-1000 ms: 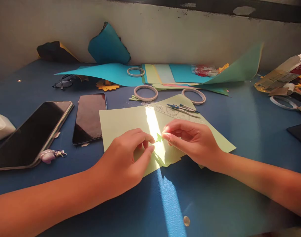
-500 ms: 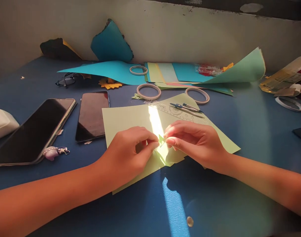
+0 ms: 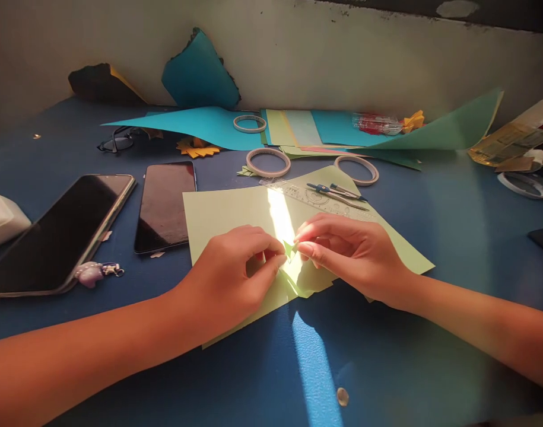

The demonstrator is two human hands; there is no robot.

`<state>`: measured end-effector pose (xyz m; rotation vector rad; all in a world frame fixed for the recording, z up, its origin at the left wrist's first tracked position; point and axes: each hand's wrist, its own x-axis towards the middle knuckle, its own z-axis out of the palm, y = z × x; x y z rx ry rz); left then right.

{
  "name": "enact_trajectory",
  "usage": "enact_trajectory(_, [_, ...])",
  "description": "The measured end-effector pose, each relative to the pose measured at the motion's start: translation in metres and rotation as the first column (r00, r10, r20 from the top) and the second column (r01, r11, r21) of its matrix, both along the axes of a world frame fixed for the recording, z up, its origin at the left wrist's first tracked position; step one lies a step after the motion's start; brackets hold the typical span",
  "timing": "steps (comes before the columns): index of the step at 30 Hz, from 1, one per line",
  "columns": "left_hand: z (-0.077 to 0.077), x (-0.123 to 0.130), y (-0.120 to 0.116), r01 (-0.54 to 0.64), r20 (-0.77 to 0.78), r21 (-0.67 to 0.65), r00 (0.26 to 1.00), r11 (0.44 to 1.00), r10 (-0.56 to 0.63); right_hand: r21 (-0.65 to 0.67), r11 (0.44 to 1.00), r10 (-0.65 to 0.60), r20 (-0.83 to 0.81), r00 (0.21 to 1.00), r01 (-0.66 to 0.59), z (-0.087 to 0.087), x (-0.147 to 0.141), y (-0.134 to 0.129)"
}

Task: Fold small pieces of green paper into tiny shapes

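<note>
Pinching a small green paper piece (image 3: 289, 251) between my left hand (image 3: 235, 267) and right hand (image 3: 355, 254), I seem to be shaping it above the pale green sheet (image 3: 226, 214). Both grips are narrow, thumbs against fingertips at its edges; the next move probably calls for light, even pressure.

Shows a bare left hand (image 3: 235, 270) and a bare right hand (image 3: 360, 258), slender fingers (image 3: 269, 242), narrow wrists (image 3: 175, 305), uncovered forearms (image 3: 115, 347) and, on the right, a probably short thumbnail (image 3: 305, 249).
</note>
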<state>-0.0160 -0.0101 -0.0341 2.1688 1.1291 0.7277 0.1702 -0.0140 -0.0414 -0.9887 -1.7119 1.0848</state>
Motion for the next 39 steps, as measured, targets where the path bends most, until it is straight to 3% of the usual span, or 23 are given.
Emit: enact_trajectory(39, [-0.0001,-0.001,-0.001,0.017,-0.009,0.057,1.0,0.998,-0.017,0.077,0.997,0.017,0.094,0.995,-0.024,-0.0023,0.0024,-0.0004])
